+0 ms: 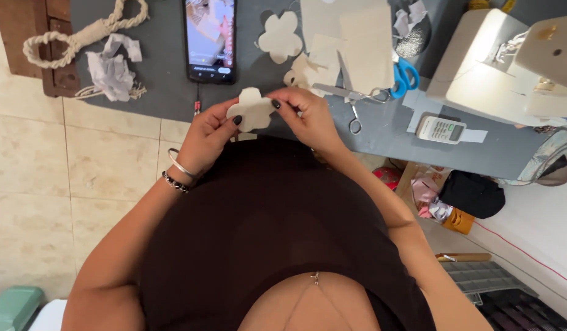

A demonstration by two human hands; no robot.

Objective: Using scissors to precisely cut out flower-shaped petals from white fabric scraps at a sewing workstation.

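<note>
A cream flower-shaped fabric piece [254,110] is pinched between both my hands at the near edge of the grey table [381,132]. My left hand [208,133] grips its left side, with bangles on the wrist. My right hand [305,116] holds its right side with fingertips. A second flower-shaped cutout [281,37] lies farther back on the table. Cream fabric sheets [357,37] lie beside it, with blue-handled scissors [381,83] and small silver snips [354,116] next to my right hand.
A phone [211,38] with a lit screen lies behind my hands. Crumpled grey cloth [113,70] and braided rope [81,37] are at left. A white sewing machine [510,61] stands at right, a small remote-like device [441,129] before it. Tiled floor lies at left.
</note>
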